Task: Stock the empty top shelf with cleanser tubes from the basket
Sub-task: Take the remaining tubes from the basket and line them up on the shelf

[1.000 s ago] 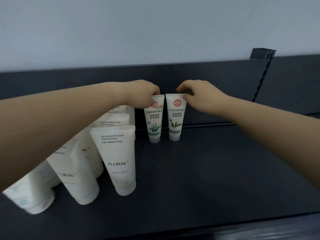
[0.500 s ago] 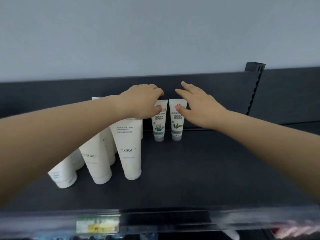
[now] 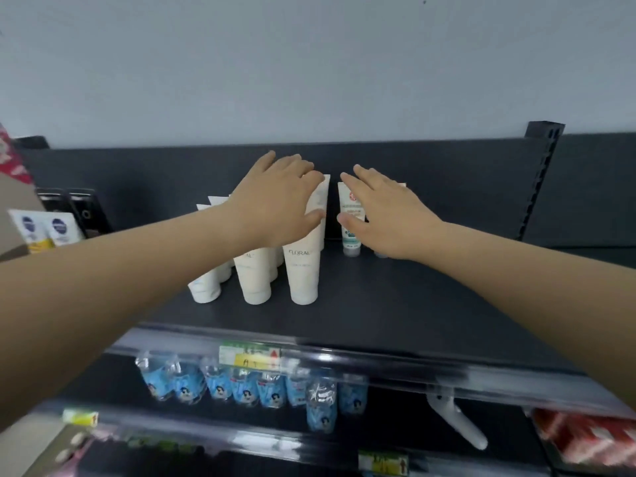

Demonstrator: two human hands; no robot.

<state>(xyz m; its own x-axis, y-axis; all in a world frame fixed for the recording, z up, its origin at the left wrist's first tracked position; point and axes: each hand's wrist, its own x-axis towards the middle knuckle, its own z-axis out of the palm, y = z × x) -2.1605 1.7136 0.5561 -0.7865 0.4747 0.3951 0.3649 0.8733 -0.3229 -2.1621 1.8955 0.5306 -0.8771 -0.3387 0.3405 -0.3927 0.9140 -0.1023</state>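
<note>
Nearest, we note a row of clear plastic water bottles with blue labels [image 3: 246, 387] under a yellow-green price label [image 3: 253, 356]. Above, the dark grey metal top shelf [image 3: 413, 304] carries tall white FLORAL cleanser tubes [image 3: 303, 270] standing cap-down in rows at its left. The left hand [image 3: 278, 197] hovers over the rear tubes, fingers extended, loosely together, gripping nothing; we cannot confirm contact. The right hand [image 3: 382, 215] is spread flat, fingers apart, in front of a small white tube with a red emblem [image 3: 349, 215], which stands upright near the black back panel [image 3: 464, 173].
</note>
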